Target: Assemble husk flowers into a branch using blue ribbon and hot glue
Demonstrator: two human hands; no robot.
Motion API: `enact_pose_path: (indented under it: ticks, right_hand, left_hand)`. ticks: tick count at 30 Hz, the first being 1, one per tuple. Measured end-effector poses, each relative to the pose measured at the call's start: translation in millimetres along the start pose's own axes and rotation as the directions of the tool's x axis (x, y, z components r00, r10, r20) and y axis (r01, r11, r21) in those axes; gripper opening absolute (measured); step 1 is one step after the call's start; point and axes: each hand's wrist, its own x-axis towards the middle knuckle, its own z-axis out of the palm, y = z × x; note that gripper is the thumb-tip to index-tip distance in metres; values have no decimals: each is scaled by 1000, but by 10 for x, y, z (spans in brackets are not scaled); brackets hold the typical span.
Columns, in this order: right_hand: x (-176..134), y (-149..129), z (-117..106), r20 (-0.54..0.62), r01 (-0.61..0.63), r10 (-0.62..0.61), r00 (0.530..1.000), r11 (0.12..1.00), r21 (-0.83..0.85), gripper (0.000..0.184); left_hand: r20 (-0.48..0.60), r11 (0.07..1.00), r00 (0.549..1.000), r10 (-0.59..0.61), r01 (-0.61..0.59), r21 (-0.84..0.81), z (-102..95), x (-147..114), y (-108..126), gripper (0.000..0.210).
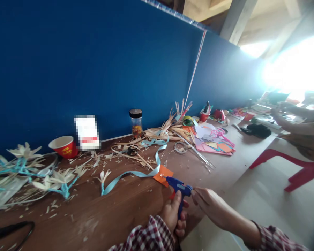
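My left hand [172, 211] is wrapped around the handle of a blue hot glue gun [180, 187], thumb on its side. The gun's nozzle points left over a square of orange paper [165, 171] on the brown table. At the gun's rear end, my right hand [210, 202] has its fingertips pressed together; anything between them is hidden. A light blue ribbon [136, 173] curls across the tabletop from near the orange paper. Its left end meets a small pale husk flower [103, 178] with a blue-wrapped stem.
Larger husk flowers [64, 183] and a red paper cup [65, 148] stand left. A black-lidded jar [136, 123], dry husks [170, 127], pink scissors [221, 136], coloured papers [208, 148] and thin wires [201, 158] lie farther back. Another person's arm [295, 122] and a red stool [303, 170] are right.
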Motion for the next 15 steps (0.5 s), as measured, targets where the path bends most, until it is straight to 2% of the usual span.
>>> enact_pose_path:
  ticks: [2,7,10,13,15]
  right_hand:
    - [-20,-6,-51,53,16,-15,998,1000,-14,40]
    - [-109,-10,-199,20,-4,5,1000,997,-81,36]
    - [-232,-31,-253,-116,76,-92,989,989,-130,24]
    - [-435,-77,-153,-298,153,-187,936,979,-135,16]
    - [-578,-113,24,-239,113,-112,965,994,-8,17]
  left_hand:
    - [-29,998,998,49,-48,30,20,-6,-27,57]
    - [0,990,994,110,-109,91,46,-49,-44,65]
    - [28,987,990,136,-138,79,46,-55,-39,67]
    - [30,978,980,195,-197,67,43,-37,-64,68]
    - [28,964,967,252,-253,85,31,-18,-96,69]
